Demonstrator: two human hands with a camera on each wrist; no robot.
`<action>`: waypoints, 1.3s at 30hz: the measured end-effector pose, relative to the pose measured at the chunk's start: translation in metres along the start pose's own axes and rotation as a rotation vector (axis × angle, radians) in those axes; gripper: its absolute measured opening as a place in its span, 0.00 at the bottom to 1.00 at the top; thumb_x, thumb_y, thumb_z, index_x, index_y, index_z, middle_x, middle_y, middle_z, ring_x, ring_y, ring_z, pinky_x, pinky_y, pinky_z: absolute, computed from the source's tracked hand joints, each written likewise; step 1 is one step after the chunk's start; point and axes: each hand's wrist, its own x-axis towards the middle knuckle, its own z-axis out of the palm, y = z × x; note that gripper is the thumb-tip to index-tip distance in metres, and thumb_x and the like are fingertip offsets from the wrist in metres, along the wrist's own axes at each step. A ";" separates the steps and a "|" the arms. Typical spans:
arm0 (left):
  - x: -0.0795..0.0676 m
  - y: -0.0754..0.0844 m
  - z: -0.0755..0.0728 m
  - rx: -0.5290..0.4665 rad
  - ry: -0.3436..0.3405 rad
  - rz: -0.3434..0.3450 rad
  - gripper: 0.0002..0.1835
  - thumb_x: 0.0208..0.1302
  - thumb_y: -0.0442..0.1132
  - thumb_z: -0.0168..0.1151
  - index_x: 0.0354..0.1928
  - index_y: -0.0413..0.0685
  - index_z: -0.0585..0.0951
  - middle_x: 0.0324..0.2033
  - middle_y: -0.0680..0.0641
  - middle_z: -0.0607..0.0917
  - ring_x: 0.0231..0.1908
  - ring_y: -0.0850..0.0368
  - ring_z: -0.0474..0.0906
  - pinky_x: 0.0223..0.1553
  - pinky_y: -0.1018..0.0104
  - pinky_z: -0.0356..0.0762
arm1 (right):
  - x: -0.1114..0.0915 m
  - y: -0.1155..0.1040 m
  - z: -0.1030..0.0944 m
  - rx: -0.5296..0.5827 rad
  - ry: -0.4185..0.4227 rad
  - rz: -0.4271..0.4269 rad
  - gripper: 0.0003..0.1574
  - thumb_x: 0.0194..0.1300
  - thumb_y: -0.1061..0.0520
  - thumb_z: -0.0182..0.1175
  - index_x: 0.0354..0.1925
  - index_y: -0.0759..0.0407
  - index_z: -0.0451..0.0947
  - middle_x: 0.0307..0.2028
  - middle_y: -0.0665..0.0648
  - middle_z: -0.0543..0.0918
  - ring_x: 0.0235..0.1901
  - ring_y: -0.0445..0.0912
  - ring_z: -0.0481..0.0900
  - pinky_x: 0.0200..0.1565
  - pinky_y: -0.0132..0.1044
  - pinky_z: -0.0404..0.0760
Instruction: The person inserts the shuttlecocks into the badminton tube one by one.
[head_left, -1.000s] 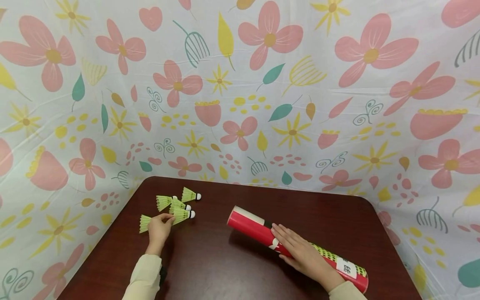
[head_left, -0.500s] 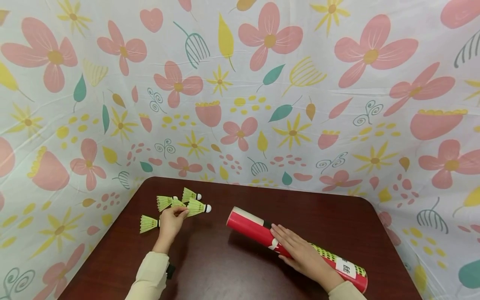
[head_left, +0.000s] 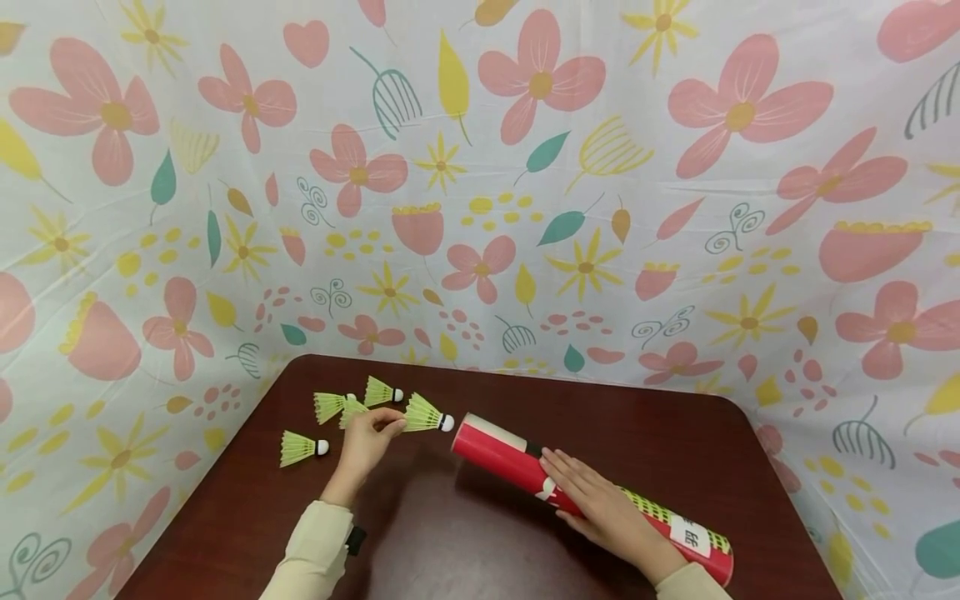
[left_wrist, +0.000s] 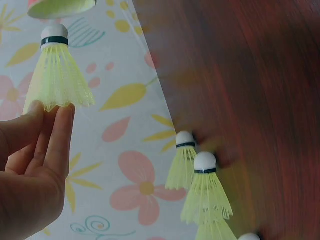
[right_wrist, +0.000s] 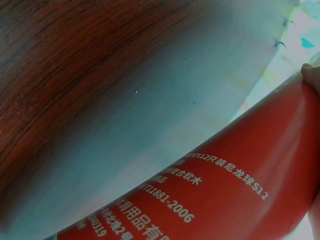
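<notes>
Cream sleeves (head_left: pixel 303 554) extend forward at the near side. Right hand (head_left: pixel 600 504): back upward, grip holding the red tube (head_left: pixel 501 452), fingers laid over its top. Left hand (head_left: pixel 367 443): grip pinching a yellow shuttlecock (head_left: pixel 422 413) by its skirt rim, white cork just beside the tube's left end. Four more shuttlecocks (head_left: pixel 297 448) lie leftward on the surface (head_left: pixel 450 533).

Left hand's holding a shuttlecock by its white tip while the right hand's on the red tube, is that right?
Not quite. The left wrist view shows the left hand pinching the shuttlecock by the edge of its skirt; the white tip is free. The right hand is on the red tube.
</notes>
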 end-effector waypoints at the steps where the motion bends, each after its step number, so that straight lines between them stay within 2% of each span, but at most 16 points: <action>1: 0.000 0.000 0.002 -0.006 -0.011 -0.004 0.03 0.59 0.32 0.67 0.35 0.41 0.87 0.31 0.44 0.87 0.32 0.51 0.82 0.32 0.67 0.78 | 0.000 0.000 0.000 -0.001 -0.002 0.002 0.44 0.69 0.35 0.48 0.73 0.58 0.57 0.71 0.56 0.61 0.68 0.51 0.62 0.68 0.26 0.43; 4: 0.000 0.000 0.009 -0.016 -0.037 -0.011 0.03 0.58 0.34 0.68 0.35 0.43 0.87 0.31 0.46 0.87 0.32 0.53 0.82 0.31 0.67 0.77 | 0.000 -0.001 0.000 0.000 -0.009 0.010 0.45 0.68 0.35 0.48 0.73 0.58 0.56 0.71 0.55 0.61 0.68 0.51 0.62 0.68 0.26 0.43; 7: 0.001 0.001 0.015 -0.016 -0.060 0.016 0.03 0.58 0.34 0.68 0.34 0.43 0.87 0.30 0.47 0.87 0.31 0.54 0.83 0.33 0.61 0.80 | 0.001 -0.001 -0.001 -0.003 -0.008 0.013 0.45 0.69 0.34 0.45 0.73 0.57 0.56 0.71 0.55 0.61 0.68 0.51 0.62 0.68 0.25 0.43; 9: 0.002 0.002 0.019 -0.016 -0.065 0.042 0.03 0.58 0.34 0.68 0.34 0.44 0.87 0.30 0.47 0.87 0.30 0.55 0.83 0.45 0.56 0.78 | 0.001 -0.001 -0.001 0.005 -0.006 0.016 0.45 0.69 0.33 0.42 0.73 0.57 0.56 0.72 0.55 0.60 0.68 0.51 0.61 0.68 0.26 0.44; 12: 0.002 0.004 0.023 -0.026 -0.074 0.071 0.02 0.58 0.34 0.69 0.33 0.43 0.87 0.29 0.48 0.87 0.30 0.54 0.83 0.45 0.51 0.78 | 0.003 -0.002 -0.001 0.013 -0.005 0.018 0.45 0.69 0.33 0.41 0.73 0.57 0.56 0.72 0.55 0.60 0.68 0.51 0.61 0.68 0.26 0.44; 14: 0.002 0.005 0.025 -0.034 -0.086 0.080 0.02 0.58 0.34 0.68 0.33 0.43 0.87 0.29 0.48 0.87 0.30 0.53 0.83 0.43 0.55 0.78 | 0.003 -0.002 -0.001 0.012 -0.011 0.022 0.45 0.69 0.33 0.41 0.73 0.57 0.56 0.72 0.54 0.60 0.69 0.50 0.61 0.68 0.26 0.44; 16: 0.002 0.004 0.028 -0.037 -0.105 0.087 0.03 0.58 0.35 0.69 0.32 0.41 0.87 0.29 0.48 0.87 0.30 0.52 0.83 0.31 0.61 0.80 | 0.003 -0.002 -0.001 0.003 -0.014 0.026 0.45 0.68 0.33 0.42 0.73 0.57 0.56 0.72 0.54 0.60 0.69 0.50 0.61 0.67 0.25 0.44; 19: 0.002 0.002 0.032 -0.042 -0.125 0.095 0.06 0.58 0.36 0.69 0.31 0.39 0.86 0.29 0.47 0.87 0.30 0.52 0.81 0.28 0.69 0.77 | 0.003 -0.003 0.000 -0.005 -0.023 0.036 0.46 0.67 0.33 0.45 0.74 0.56 0.55 0.72 0.53 0.59 0.69 0.49 0.60 0.67 0.25 0.43; 25: 0.000 0.001 0.036 -0.053 -0.141 0.090 0.06 0.56 0.37 0.70 0.30 0.39 0.86 0.28 0.49 0.87 0.28 0.56 0.80 0.27 0.70 0.76 | 0.004 -0.006 -0.002 -0.011 -0.052 0.056 0.48 0.66 0.30 0.40 0.74 0.53 0.54 0.72 0.51 0.59 0.69 0.47 0.60 0.66 0.26 0.47; 28: 0.000 0.001 0.038 -0.059 -0.146 0.087 0.05 0.57 0.36 0.70 0.31 0.40 0.86 0.28 0.48 0.87 0.29 0.54 0.80 0.27 0.70 0.76 | 0.005 -0.006 -0.002 -0.019 -0.059 0.060 0.49 0.65 0.32 0.50 0.75 0.53 0.53 0.73 0.51 0.58 0.70 0.47 0.59 0.65 0.28 0.49; 32: 0.000 0.000 0.040 -0.067 -0.164 0.079 0.05 0.56 0.35 0.70 0.32 0.40 0.86 0.29 0.48 0.87 0.30 0.52 0.81 0.28 0.70 0.76 | 0.004 -0.007 -0.002 -0.019 -0.056 0.060 0.54 0.59 0.42 0.67 0.74 0.54 0.53 0.73 0.51 0.58 0.70 0.47 0.58 0.65 0.27 0.48; 35: -0.001 -0.001 0.042 -0.074 -0.176 0.072 0.03 0.56 0.33 0.70 0.32 0.41 0.87 0.30 0.47 0.87 0.30 0.52 0.82 0.28 0.70 0.77 | 0.004 -0.006 -0.003 -0.025 -0.055 0.064 0.54 0.59 0.40 0.65 0.75 0.54 0.53 0.73 0.51 0.58 0.70 0.47 0.59 0.65 0.28 0.50; 37: -0.001 -0.002 0.043 -0.080 -0.178 0.073 0.02 0.56 0.33 0.70 0.32 0.43 0.87 0.31 0.47 0.87 0.30 0.54 0.82 0.28 0.71 0.76 | 0.004 -0.006 -0.002 -0.024 -0.060 0.069 0.54 0.59 0.40 0.66 0.75 0.53 0.52 0.73 0.51 0.58 0.70 0.47 0.59 0.64 0.32 0.57; 38: -0.002 0.002 0.042 -0.085 -0.178 0.070 0.02 0.57 0.31 0.69 0.33 0.42 0.87 0.31 0.45 0.87 0.31 0.52 0.82 0.28 0.71 0.76 | 0.005 -0.005 -0.002 -0.025 -0.060 0.069 0.52 0.61 0.37 0.62 0.75 0.53 0.52 0.73 0.51 0.58 0.69 0.47 0.59 0.63 0.35 0.61; 39: -0.004 0.007 0.040 -0.094 -0.182 0.067 0.02 0.57 0.30 0.69 0.33 0.40 0.86 0.31 0.43 0.87 0.31 0.50 0.82 0.28 0.71 0.77 | 0.005 -0.005 -0.002 -0.025 -0.056 0.067 0.51 0.63 0.35 0.56 0.75 0.53 0.53 0.73 0.51 0.58 0.69 0.47 0.59 0.63 0.34 0.61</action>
